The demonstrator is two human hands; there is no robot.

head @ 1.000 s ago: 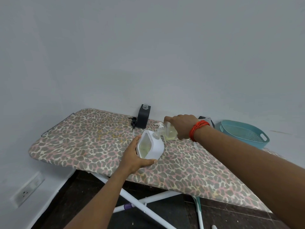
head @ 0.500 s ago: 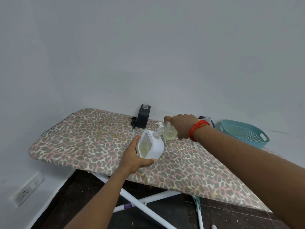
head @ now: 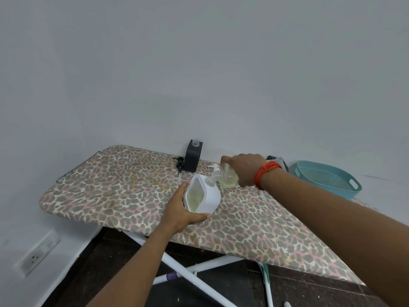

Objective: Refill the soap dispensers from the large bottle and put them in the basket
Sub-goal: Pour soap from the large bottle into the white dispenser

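Ironing board [head: 110,185]: dispenser [head: 210,197] within left hand [head: 178,214] fingers [head: 181,192]

Walls: a plain pale grey wall [head: 199,63] is rising behind, evenly lit.
Furniture: a leopard-print ironing board [head: 106,187] is standing on crossed white legs [head: 199,279].
Floor: dark flooring [head: 106,267] is showing underneath.
Socket: a wall socket [head: 36,255] is sitting low, left.

The leopard-print fabric-covered ironing board [head: 110,191] carried a black square plastic dispenser [head: 193,159] and a black pump [head: 180,165] at its far edge, and a teal plastic basket [head: 349,193] towards its right end.
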